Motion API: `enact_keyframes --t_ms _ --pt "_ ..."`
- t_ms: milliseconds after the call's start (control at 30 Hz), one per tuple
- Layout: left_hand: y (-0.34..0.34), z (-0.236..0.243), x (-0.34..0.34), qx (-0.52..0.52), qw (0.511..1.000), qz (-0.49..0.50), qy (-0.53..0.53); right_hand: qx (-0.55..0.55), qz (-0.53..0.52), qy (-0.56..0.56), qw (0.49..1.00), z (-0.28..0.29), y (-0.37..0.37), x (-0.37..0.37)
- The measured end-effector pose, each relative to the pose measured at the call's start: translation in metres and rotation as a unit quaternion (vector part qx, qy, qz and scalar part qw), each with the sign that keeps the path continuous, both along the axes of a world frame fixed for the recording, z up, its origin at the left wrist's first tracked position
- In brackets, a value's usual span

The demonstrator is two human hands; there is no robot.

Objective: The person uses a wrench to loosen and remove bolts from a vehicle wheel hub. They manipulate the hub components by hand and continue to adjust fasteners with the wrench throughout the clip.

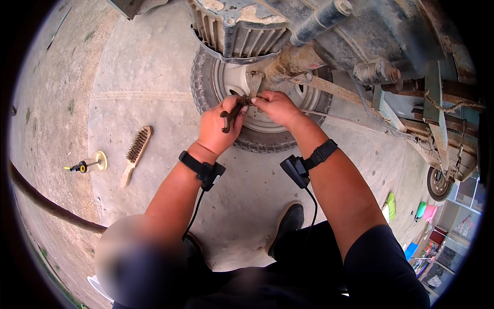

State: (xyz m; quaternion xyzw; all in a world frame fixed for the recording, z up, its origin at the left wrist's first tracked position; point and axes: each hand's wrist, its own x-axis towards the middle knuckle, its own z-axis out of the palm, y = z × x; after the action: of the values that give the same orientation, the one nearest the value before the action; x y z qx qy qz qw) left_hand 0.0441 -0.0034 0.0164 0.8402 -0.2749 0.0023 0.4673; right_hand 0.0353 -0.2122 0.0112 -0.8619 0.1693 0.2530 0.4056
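My left hand (212, 129) is closed round a dark, rusty open-end wrench (227, 121), whose jaw end sticks out past the fingers. Thumb and fingertips of my right hand (278, 108) are pinched together at a small metal fitting beside the left fingertips. What lies between those right fingers is too small to make out. Both hands meet at the lower end of a rusty metal bracket (256, 84), in front of a grey wheel rim (261, 123) with a black tyre (267, 144).
Above the wheel hangs a ribbed metal housing (239, 40) with a rusty frame to its right. A wire brush (137, 148) with a wooden handle lies on the concrete at left, near a small yellow-and-black device (82, 167) with a round base. A dark hose (51, 206) curves at far left.
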Motion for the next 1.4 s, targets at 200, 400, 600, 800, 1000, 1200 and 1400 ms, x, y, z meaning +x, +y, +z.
enact_keyframes --t_ms 200,400,600,800,1000,1200,1400 --pt "-0.012 0.013 0.036 0.040 0.995 -0.008 0.087 0.005 -0.001 -0.022 1.000 -0.011 -0.003 -0.002" --pt "-0.031 0.002 0.059 0.037 0.982 -0.004 0.183 0.007 -0.003 -0.021 1.000 -0.013 -0.002 -0.002" --pt "-0.039 -0.010 0.078 0.023 0.917 0.035 0.396 0.002 -0.001 -0.033 0.999 -0.017 -0.004 -0.004" --pt "-0.034 -0.014 0.080 -0.017 0.894 0.070 0.442 -0.003 -0.002 -0.032 0.999 -0.014 -0.002 -0.003" --pt "-0.016 -0.003 0.079 -0.015 0.911 0.043 0.411 -0.007 -0.007 -0.018 1.000 -0.009 0.001 -0.003" --pt "0.010 0.007 0.055 -0.039 0.930 0.006 0.365 -0.007 -0.007 -0.019 1.000 -0.012 -0.001 -0.003" --pt "0.016 -0.006 0.008 -0.008 0.998 0.015 0.053 -0.012 0.007 -0.020 1.000 -0.007 -0.001 -0.001"
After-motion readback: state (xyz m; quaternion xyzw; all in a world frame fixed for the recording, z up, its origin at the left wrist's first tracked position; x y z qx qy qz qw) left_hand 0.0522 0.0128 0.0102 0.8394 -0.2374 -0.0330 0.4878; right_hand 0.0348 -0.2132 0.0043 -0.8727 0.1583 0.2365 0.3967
